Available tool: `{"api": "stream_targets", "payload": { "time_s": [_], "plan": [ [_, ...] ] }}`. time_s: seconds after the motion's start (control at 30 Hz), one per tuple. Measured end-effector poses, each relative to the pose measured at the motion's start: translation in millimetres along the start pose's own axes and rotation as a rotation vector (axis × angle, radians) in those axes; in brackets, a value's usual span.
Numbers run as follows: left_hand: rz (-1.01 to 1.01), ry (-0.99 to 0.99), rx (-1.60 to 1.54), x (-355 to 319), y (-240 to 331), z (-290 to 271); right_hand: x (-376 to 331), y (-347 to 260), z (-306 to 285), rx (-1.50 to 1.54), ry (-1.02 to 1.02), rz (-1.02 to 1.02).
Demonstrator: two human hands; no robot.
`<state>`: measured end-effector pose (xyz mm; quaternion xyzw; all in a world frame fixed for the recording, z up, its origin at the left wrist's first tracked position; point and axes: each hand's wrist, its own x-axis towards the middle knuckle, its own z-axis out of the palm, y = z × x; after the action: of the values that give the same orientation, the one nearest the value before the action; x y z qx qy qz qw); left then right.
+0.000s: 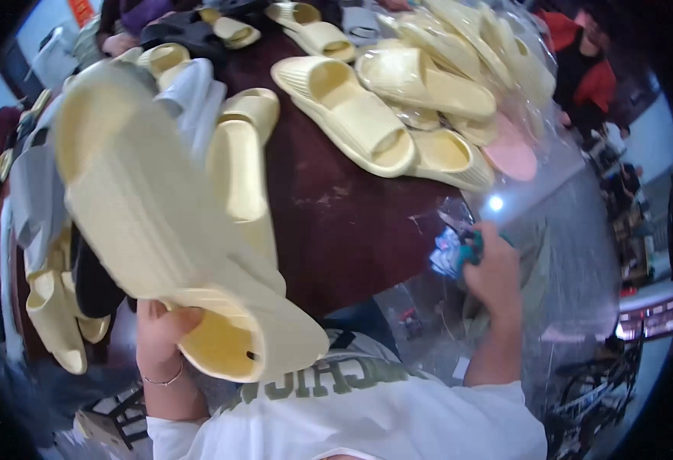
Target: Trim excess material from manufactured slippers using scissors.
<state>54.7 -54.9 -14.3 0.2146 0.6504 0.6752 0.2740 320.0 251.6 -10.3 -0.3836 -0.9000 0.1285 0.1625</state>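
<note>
A dark maroon table (352, 222) carries pale yellow slide sandals (344, 115) across its far side, with a pink one (511, 153) near its right edge.

The near slide sandal (160, 230) is pale yellow with ribbed lines. The bench (336, 222) is dark maroon. One far sandal (511, 153) is pink.

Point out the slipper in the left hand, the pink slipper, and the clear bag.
slipper (145, 222), head view, ribbed sole.
pink slipper (511, 153), head view, flat sole.
clear bag (574, 230), head view, plastic side.
</note>
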Motion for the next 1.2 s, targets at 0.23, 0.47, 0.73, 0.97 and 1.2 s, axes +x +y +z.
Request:
{"api": "stream_targets", "payload": {
  "time_s": [0.23,0.47,0.73,0.97,1.2],
  "plan": [
    [0.323,0.027,0.316,1,50,-13,4,-10,-29,-0.055,0.018,-0.081],
    [0.484,0.041,1.141,-19,75,-31,12,-75,-12,0.406,0.034,-0.339],
    [0.524,-0.031,1.206,-21,72,-38,21,-115,23,0.274,0.066,-0.71],
    [0.477,-0.135,1.152,-23,68,-44,25,-116,26,0.314,-0.072,-0.766],
    [0.558,-0.144,1.094,-20,63,-48,30,-109,31,0.385,-0.077,-0.823]
  ]
}}
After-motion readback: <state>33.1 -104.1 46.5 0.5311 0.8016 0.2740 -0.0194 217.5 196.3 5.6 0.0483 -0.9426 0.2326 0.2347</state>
